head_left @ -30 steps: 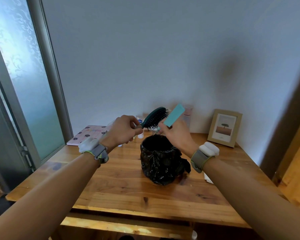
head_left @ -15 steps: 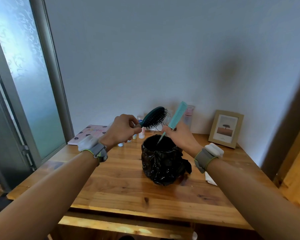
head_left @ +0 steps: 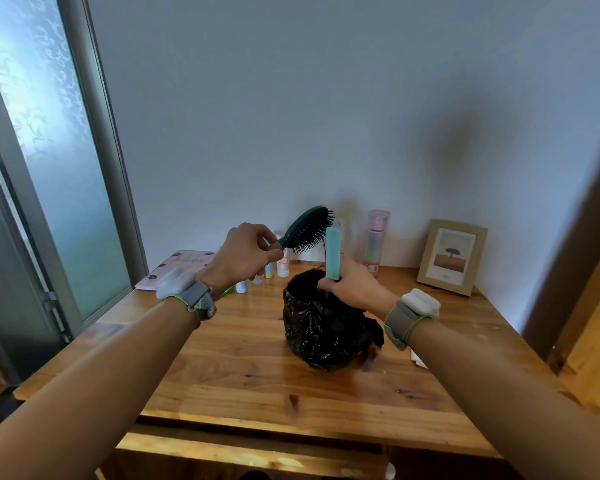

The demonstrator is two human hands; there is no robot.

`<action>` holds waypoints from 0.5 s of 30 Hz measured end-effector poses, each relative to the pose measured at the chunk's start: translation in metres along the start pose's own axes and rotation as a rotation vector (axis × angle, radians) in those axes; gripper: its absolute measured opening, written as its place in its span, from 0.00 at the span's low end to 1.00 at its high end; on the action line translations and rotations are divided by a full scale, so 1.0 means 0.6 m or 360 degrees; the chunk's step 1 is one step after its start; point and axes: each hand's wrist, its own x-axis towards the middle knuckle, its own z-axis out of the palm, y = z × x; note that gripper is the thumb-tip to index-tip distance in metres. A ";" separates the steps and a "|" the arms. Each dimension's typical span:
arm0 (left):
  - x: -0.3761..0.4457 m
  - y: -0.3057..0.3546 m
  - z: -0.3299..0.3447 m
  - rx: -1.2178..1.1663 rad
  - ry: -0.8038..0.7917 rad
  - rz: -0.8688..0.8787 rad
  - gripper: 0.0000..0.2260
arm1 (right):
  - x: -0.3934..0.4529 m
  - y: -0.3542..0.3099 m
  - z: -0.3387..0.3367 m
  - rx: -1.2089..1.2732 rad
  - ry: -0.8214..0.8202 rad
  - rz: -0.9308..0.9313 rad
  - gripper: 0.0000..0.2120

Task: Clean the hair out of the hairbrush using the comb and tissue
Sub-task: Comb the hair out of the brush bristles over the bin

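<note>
Both hands grip tools above the bin on the tabletop (head_left: 257,358).
Black-lined bin (head_left: 323,327) sits centre; left hand (head_left: 245,252) holds the hairbrush (head_left: 307,233) slanting up-right, bristles down-right; right hand (head_left: 352,287) holds the comb (head_left: 334,252) upright over the bin's mouth.

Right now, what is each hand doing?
Left hand: closed on the hairbrush handle.
Right hand: closed on the comb, over the bin.

We count one hairbrush (head_left: 309,229), one comb (head_left: 333,252), one lined bin (head_left: 321,327), one picture frame (head_left: 451,256), two hands.
</note>
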 end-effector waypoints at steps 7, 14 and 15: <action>0.000 -0.010 0.002 0.0035 -0.0003 -0.0043 0.05 | 0.000 -0.020 -0.050 0.0117 0.0058 -0.0021 0.14; -0.003 -0.015 0.007 0.0038 -0.0038 -0.0052 0.05 | 0.001 -0.061 -0.110 0.0489 0.0564 -0.0109 0.13; -0.003 -0.015 0.007 0.0043 -0.0040 -0.0050 0.05 | 0.002 -0.064 -0.112 0.0548 0.0666 -0.0134 0.13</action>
